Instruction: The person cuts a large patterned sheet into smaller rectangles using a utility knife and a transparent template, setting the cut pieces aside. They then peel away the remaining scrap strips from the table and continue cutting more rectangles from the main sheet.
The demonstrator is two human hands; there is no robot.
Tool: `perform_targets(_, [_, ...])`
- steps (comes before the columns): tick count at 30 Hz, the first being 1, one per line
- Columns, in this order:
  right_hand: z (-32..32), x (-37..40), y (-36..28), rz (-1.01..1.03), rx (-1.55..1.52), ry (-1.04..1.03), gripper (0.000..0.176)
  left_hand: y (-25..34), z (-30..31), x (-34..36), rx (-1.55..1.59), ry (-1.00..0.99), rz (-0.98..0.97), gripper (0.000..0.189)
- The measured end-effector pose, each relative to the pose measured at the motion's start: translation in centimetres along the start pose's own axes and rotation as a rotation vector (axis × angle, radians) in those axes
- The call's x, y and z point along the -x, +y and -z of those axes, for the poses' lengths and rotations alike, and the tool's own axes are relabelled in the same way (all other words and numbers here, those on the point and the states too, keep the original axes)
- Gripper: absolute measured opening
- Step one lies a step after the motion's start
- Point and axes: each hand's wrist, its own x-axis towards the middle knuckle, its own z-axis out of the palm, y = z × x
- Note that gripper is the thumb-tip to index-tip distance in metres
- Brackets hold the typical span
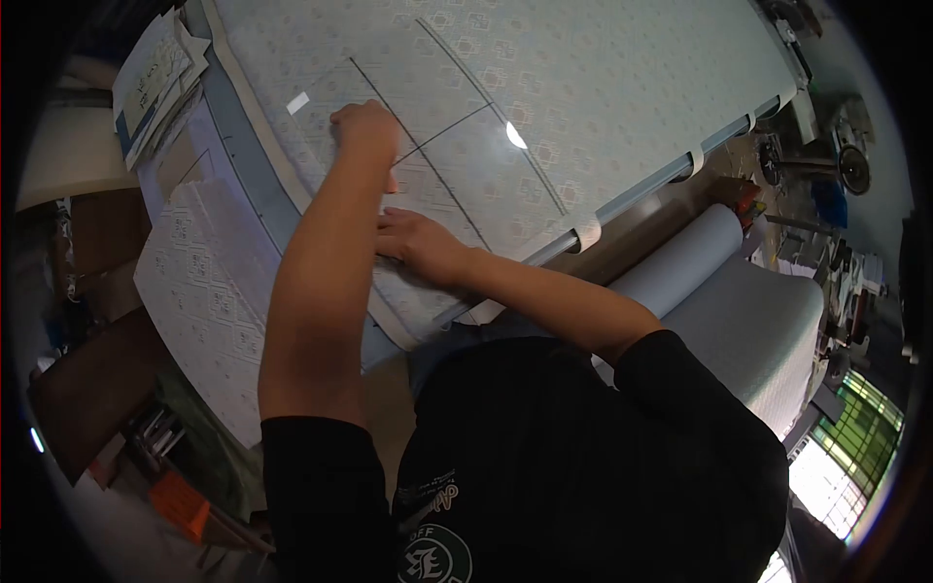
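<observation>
My left hand (369, 134) reaches far forward over a pale, patterned sheet of fabric (603, 126). Its fingers are curled closed, and whatever may be inside them is hidden. Under and around it lies a clear template (457, 146), see-through, with dark straight lines and bright reflections. Nearer to my body, my right hand (418, 245) rests on the template's near part, fingers extended to the left and slightly apart. Past the fingertips of both hands runs a light strip (258, 121) along the fabric's left edge.
A blue-grey table edge (243, 165) borders the fabric at left, beside stacked papers (160, 83). A patterned piece (199, 291) hangs over the side. White clips (587, 234) grip a rail at right, and large material rolls (680, 257) stand beyond it.
</observation>
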Motion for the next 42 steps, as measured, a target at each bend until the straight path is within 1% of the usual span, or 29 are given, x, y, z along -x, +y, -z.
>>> perform_targets(2, [0.9,1.7,0.0,0.017,0.048,0.109,0.026,-1.1,-1.1,0.6,0.176,0.169,-0.061,0.071])
perform_targets(3, [2.0,2.3,0.5,0.040,0.041,0.123,0.026,-1.8,-1.9,0.6,0.158,0.169,-0.040,0.071])
perform_targets(5, [3.9,3.4,1.5,0.072,0.079,0.108,0.026,-2.8,-4.2,1.4,1.265,0.470,0.046,0.050])
perform_targets(6, [4.9,3.9,2.0,0.087,0.069,0.115,0.026,-2.9,-4.9,2.5,1.253,0.475,0.062,0.050])
perform_targets(8, [7.1,4.9,3.2,0.045,-0.018,0.000,0.028,-2.0,-6.5,5.8,1.318,0.828,0.292,0.043])
perform_targets(10, [9.6,6.3,3.7,0.022,-0.045,-0.025,0.028,1.8,-7.1,9.3,1.379,0.839,0.352,0.035])
perform_targets(12, [12.3,6.9,4.0,0.015,-0.032,-0.024,0.027,5.8,-9.8,10.3,1.216,0.891,0.360,0.030])
perform_targets(14, [14.2,7.9,5.1,-0.015,-0.031,-0.012,0.027,10.5,-10.7,11.0,1.145,0.968,0.323,0.032])
perform_targets(16, [15.8,8.7,5.9,-0.059,-0.023,0.000,0.027,14.4,-10.2,10.8,1.286,0.906,0.298,0.037])
perform_targets(17, [16.8,9.0,6.0,-0.109,-0.028,0.020,0.027,16.1,-10.0,10.1,1.292,0.906,0.285,0.037])
perform_targets(19, [18.5,9.9,6.8,-0.171,-0.010,0.046,0.028,18.7,-8.8,8.1,1.074,1.072,0.163,0.042])
perform_targets(20, [19.1,10.5,7.2,-0.209,0.013,0.088,0.029,19.9,-7.9,7.3,1.088,1.080,0.145,0.042])
perform_targets(22, [20.5,11.2,7.9,-0.251,0.056,0.131,0.030,21.6,-5.5,5.8,1.095,1.112,-0.048,0.050])
perform_targets(23, [21.1,11.5,8.3,-0.274,0.071,0.159,0.031,22.0,-4.4,4.9,1.103,1.121,-0.061,0.050])
perform_targets(25, [21.9,11.9,8.3,-0.312,0.087,0.171,0.032,23.4,-3.3,3.6,1.118,1.084,-0.122,0.060])
perform_targets(26, [22.3,12.1,8.4,-0.366,-0.028,0.214,0.033,24.3,-3.0,3.6,1.132,1.072,-0.124,0.060])
perform_targets(27, [22.7,12.1,8.4,-0.413,-0.141,0.260,0.033,24.8,-2.6,3.5,1.043,1.042,-0.059,0.066])
perform_targets(28, [22.7,12.2,8.7,-0.413,-0.142,0.256,0.033,25.0,-2.1,3.3,0.949,1.013,0.006,0.072])
perform_targets(29, [22.7,12.4,8.9,-0.462,-0.293,0.299,0.032,25.1,-2.0,3.4,0.947,1.013,0.008,0.072])
perform_targets(30, [23.0,12.2,9.1,-0.502,-0.443,0.340,0.032,25.2,-2.0,3.6,0.913,0.954,0.006,0.078])
perform_targets(31, [23.5,12.1,9.2,-0.493,-0.443,0.336,0.032,25.2,-1.7,3.8,0.880,0.894,0.008,0.083])
perform_targets(32, [23.8,12.1,9.3,-0.509,-0.499,0.349,0.031,25.3,-1.6,4.0,0.880,0.897,0.018,0.083])
perform_targets(33, [24.2,12.3,9.3,-0.526,-0.557,0.356,0.030,25.4,-1.3,4.3,0.833,0.844,0.006,0.087])
perform_targets(34, [25.0,12.7,9.5,-0.518,-0.562,0.337,0.030,25.6,-1.0,4.5,0.788,0.791,0.000,0.091])
perform_targets(36, [27.3,13.9,10.2,-0.640,-0.719,0.158,0.031,25.9,0.0,5.1,0.812,0.756,0.027,0.094])
perform_targets(37, [28.6,15.0,10.6,-0.630,-0.732,0.124,0.031,26.3,0.4,5.4,0.833,0.716,0.027,0.097])
perform_targets(39, [31.6,17.6,11.5,-0.394,-0.146,-0.030,0.033,28.1,0.6,5.3,0.875,0.729,0.099,0.100])
perform_targets(40, [33.0,18.7,11.6,-0.378,-0.165,-0.042,0.033,28.7,0.6,5.1,0.906,0.757,0.134,0.104])
perform_targets(42, [36.0,21.0,11.6,-0.277,0.165,0.081,0.046,30.3,0.5,4.5,0.908,0.779,0.201,0.106])
